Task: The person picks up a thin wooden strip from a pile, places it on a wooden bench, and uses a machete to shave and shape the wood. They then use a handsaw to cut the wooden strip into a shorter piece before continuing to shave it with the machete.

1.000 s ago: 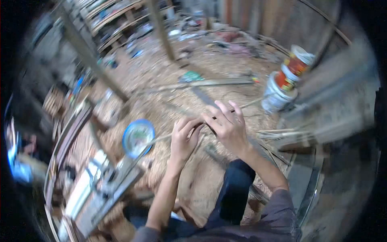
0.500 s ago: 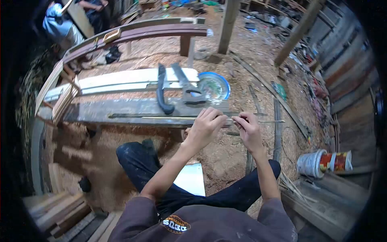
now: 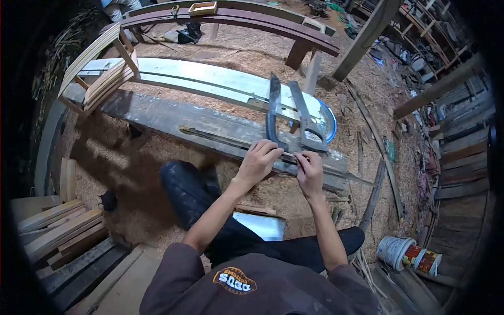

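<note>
Both hands meet over the near edge of a grey wooden bench (image 3: 157, 113). My left hand (image 3: 258, 161) has its fingers closed on a long thin strip (image 3: 220, 137) that lies along the bench edge. Just right of it, my right hand (image 3: 308, 169) pinches the same strip, thumb and fingertips together. Beyond my hands a machete with a dark handle (image 3: 272, 113) and a handsaw (image 3: 304, 118) lie side by side across the bench and a white board (image 3: 210, 76).
A wooden slatted rack (image 3: 107, 79) stands at the left. Behind is a reddish-brown beam (image 3: 252, 18). A blue-rimmed basin (image 3: 332, 123) is past the saw. Stacked planks (image 3: 68, 236) lie lower left, buckets (image 3: 396, 253) lower right. A person's legs (image 3: 118, 8) show at the top left.
The view has swung so that the bench and tools sit further right and slant. Both hands stay close together, now lower over the bench edge, still on the thin strip.
</note>
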A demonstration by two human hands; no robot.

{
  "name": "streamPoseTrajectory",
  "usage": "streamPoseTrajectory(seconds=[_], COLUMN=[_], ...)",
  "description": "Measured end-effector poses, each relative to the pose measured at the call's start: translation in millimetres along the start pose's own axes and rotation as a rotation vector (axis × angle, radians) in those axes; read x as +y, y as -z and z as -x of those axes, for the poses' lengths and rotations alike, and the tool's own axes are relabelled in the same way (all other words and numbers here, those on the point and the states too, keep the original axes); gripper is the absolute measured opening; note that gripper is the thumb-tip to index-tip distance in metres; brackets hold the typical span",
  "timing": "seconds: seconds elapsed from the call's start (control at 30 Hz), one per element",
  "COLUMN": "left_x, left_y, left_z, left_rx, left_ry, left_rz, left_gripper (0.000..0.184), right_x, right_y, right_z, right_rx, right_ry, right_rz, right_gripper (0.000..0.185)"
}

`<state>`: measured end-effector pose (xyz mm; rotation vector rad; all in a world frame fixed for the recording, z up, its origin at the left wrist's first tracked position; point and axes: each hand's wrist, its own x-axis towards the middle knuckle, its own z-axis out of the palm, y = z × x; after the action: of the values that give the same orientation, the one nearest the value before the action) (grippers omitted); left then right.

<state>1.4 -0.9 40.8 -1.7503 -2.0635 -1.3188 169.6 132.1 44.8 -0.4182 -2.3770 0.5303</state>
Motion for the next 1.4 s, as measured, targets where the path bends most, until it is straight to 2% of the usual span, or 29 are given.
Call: streamPoseTrajectory(seconds=[0.1, 0.27, 0.4, 0.53, 0.8, 0.9, 1.3, 1.4], left_x=[-25, -40, -56, -69, -62, -61, -60, -38], left_y=[-7, 13, 26, 27, 25, 23, 24, 32], left_z=[13, 22, 31, 37, 43, 39, 40, 31], left_rx=[0.028, 0.064, 0.017, -0.041, 0.02, 0.018, 0.056, 0.044], left_ry=[-0.051, -0.082, -0.061, -0.035, -0.051, -0.027, 0.021, 0.057], left_rz=[-0.01, 0.024, 0.052, 0.089, -0.055, -0.084, -0.118, -0.131], left_gripper=[0.025, 0.028, 0.027, 0.024, 0.019, 0.017, 0.02, 0.022], right_x=[10, -12, -25, -33, -4, 5, 15, 20], right_y=[-25, -39, -46, -52, -28, -26, -24, -26], right_z=[-1, -3, -1, -1, 18, 12, 16, 20], right_rx=[0.053, 0.039, 0.039, 0.015, 0.073, 0.07, 0.071, 0.084], right_ry=[0.046, -0.003, 0.081, 0.078, 0.031, 0.084, 0.024, 0.044], right_rz=[0.015, 0.046, 0.128, 0.18, 0.211, 0.183, 0.114, 0.11], right_gripper=[0.036, 0.034, 0.03, 0.025, 0.021, 0.019, 0.022, 0.025])
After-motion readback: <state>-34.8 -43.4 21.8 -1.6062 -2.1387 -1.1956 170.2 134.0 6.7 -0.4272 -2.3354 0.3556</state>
